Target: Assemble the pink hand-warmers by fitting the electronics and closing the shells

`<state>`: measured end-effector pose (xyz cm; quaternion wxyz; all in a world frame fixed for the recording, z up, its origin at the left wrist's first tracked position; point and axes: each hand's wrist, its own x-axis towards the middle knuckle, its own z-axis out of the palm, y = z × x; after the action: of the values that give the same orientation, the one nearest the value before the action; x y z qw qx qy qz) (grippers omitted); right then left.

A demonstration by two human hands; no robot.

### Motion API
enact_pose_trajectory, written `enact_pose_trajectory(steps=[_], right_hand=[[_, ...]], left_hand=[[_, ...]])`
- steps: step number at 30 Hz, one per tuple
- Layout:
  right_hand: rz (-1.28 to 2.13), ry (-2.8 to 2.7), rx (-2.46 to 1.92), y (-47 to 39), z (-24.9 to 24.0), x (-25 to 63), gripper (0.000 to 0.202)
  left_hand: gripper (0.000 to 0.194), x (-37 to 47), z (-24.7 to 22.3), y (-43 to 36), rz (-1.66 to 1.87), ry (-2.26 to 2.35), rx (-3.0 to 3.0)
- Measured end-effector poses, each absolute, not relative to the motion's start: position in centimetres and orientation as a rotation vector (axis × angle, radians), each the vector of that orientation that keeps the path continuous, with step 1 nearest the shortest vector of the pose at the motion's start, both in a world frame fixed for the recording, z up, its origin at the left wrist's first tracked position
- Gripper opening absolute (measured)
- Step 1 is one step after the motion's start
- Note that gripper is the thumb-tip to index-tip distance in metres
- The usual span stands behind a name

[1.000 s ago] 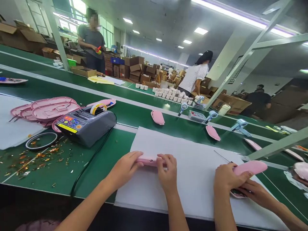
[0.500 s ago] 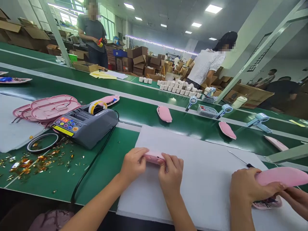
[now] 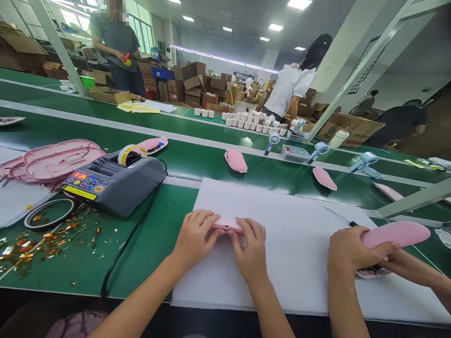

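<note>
A pink shell (image 3: 228, 226) with a small dark slot on its near edge is held between both hands over the white sheet (image 3: 292, 263). My left hand (image 3: 196, 235) grips its left end, fingers on top and thumb at the near edge. My right hand (image 3: 250, 244) pinches the right end the same way, its thumb close to the left thumb. The fingers cover both ends of the shell.
Left stand a grey tape dispenser (image 3: 116, 183), a black tape ring (image 3: 49, 214), amber tape scraps (image 3: 45, 246) and pink shells (image 3: 63, 159). At right, another person's hands (image 3: 352, 253) hold a pink piece (image 3: 398, 234) near a screwdriver (image 3: 340, 216). Behind, pink shells (image 3: 237, 161) lie on the green belt.
The held shell has tilted, and my thumbs have come closer together along its near edge. The camera view has shifted slightly. The neighbour's pink piece appears higher and further left.
</note>
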<state>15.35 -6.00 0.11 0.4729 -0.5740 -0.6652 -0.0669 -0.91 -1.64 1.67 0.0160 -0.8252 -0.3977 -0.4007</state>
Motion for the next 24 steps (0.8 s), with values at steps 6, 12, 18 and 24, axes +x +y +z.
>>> enact_pose_trajectory(steps=[6,12,18,24], right_hand=[[-0.21,-1.55,-1.49,-5.7,0.1,14.1,0.016],[-0.327,-1.483,-1.596,-4.9,0.5,12.8,0.023],[-0.239,-1.554,-1.592,-5.1,1.0,13.6,0.017],[-0.124,-1.641,-1.521,-5.2,0.9,15.0,0.019]], left_hand=[[0.018,-0.1,1.4,-1.4,-1.429,-1.171,-2.509],[0.02,0.9,1.7,-0.5,-1.528,-1.209,-2.481],[0.018,0.1,2.0,0.1,-1.508,-1.172,-2.594],[0.022,-0.9,2.8,0.0,-1.326,-1.134,-2.734]])
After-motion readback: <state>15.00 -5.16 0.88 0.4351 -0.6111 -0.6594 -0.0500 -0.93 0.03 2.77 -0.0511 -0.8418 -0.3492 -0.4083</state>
